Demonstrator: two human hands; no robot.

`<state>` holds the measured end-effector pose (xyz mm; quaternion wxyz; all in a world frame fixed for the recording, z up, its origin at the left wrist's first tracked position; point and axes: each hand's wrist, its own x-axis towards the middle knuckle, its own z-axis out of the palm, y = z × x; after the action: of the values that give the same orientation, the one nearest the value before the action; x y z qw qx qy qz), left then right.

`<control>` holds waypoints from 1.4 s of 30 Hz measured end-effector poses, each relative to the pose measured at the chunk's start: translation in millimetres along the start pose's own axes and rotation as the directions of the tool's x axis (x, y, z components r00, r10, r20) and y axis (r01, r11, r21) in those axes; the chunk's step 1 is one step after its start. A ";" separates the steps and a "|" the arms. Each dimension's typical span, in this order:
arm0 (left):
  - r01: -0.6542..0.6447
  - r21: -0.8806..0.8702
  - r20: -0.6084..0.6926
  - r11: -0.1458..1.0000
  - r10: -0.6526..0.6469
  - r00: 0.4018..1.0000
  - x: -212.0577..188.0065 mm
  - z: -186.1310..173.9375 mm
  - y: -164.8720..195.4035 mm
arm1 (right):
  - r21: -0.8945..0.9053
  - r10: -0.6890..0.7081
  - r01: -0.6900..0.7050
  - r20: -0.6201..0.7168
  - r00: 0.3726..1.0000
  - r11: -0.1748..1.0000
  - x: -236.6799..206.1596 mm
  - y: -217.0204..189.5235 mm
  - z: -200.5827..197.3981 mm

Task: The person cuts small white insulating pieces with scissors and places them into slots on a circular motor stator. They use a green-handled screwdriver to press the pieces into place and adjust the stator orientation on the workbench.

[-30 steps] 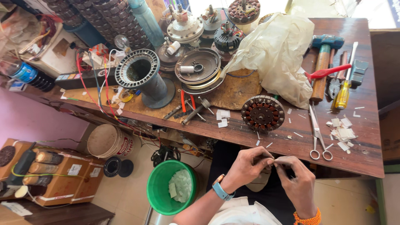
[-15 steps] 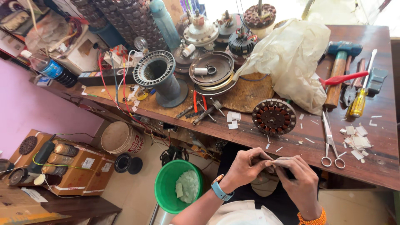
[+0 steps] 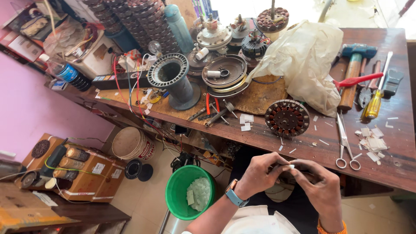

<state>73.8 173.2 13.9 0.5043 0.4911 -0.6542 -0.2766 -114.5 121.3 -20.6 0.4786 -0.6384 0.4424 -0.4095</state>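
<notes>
a small white strip (image 3: 291,166) is pinched between the left hand (image 3: 260,174) and right hand (image 3: 323,187), below the surface (image 3: 403,167) edge; folding seems underway, and steady fingertip pressure is needed next.

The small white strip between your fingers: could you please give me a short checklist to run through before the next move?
1. White strip pinched by both hands: ok, left hand and right hand meet on it.
2. Strip's shape and fold: cannot tell, too small.
3. Round wound stator flat on the bench: ok.
4. Scissors beside the stator, closed: ok.
5. Spare white paper pieces on the bench: ok.
6. Green bucket below the bench edge: ok.
</notes>
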 end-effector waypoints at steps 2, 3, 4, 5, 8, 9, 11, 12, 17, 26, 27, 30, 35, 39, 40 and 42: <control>-0.076 0.073 -0.024 0.994 0.078 0.997 2.7 1.9 3.8 | 0.061 -0.016 0.015 0.014 1.000 0.998 -0.7 5.1 -5.3; -0.068 0.074 -0.029 0.995 0.070 0.997 0.7 3.9 6.7 | 0.097 -0.022 0.019 0.025 0.999 0.995 -2.6 7.2 -6.9; -0.056 0.079 -0.032 0.995 0.059 0.998 -0.7 4.8 8.8 | 0.143 -0.016 0.010 0.042 0.999 0.990 -3.4 8.9 -9.9; -0.096 0.111 -0.038 0.989 0.101 0.994 -1.4 5.5 10.1 | 0.193 -0.006 -0.005 0.059 0.998 0.981 -4.7 10.1 -13.5; -0.126 0.183 -0.030 0.975 0.134 0.991 -12.3 9.6 13.8 | 0.198 0.041 -0.051 0.055 0.998 0.979 -11.1 13.7 -9.5; -0.107 0.191 -0.022 0.976 0.113 0.993 -13.3 10.4 13.1 | 0.165 0.052 -0.058 0.040 0.998 0.984 -12.0 14.0 -9.5; -0.091 0.201 -0.018 0.975 0.096 0.995 -13.9 11.7 11.6 | 0.227 0.020 -0.029 0.041 0.999 0.974 -12.9 13.2 -6.2; -0.090 0.206 -0.021 0.974 0.096 0.995 -14.7 11.7 11.3 | 0.257 0.003 -0.012 0.037 0.999 0.966 -13.1 12.1 -5.3; -0.108 0.219 -0.048 0.970 0.121 0.992 -15.9 13.1 10.1 | 0.224 -0.011 0.002 0.040 0.999 0.975 -11.4 7.0 -3.4; -0.090 0.216 -0.011 0.972 0.095 0.995 -12.9 20.2 4.0 | 0.179 -0.002 0.006 -0.023 1.000 0.984 -11.4 27.2 -1.9; -0.100 0.220 0.003 0.970 0.101 0.995 -11.4 22.1 4.4 | 0.162 0.014 -0.010 -0.022 1.000 0.987 -12.9 30.6 -3.9; -0.113 0.213 0.053 0.971 0.104 0.993 -8.8 24.2 6.3 | 0.213 -0.013 0.030 -0.080 0.997 0.977 -16.6 42.0 -3.2; -0.012 0.039 0.073 0.999 0.009 0.997 -9.1 25.3 14.8 | 0.118 -0.185 0.201 -0.131 0.974 0.973 -27.4 54.6 -8.4; 0.123 -0.146 0.212 0.982 -0.091 0.973 1.9 4.5 18.6 | 0.026 -0.272 0.279 -0.157 0.949 0.960 -28.1 48.9 -16.0; 0.129 -0.143 0.251 0.981 -0.091 0.964 6.0 -0.5 19.3 | 0.052 -0.311 0.320 -0.139 0.940 0.946 -25.8 46.1 -16.5; 0.060 -0.080 0.236 0.995 -0.040 0.971 11.3 -5.4 21.3 | 0.103 -0.389 0.399 -0.108 0.915 0.911 -21.0 41.6 -12.4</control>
<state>71.0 171.3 38.5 0.4375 0.4491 -0.6839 -0.3731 -139.2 132.1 -60.6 0.4055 -0.6658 0.2983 -0.5507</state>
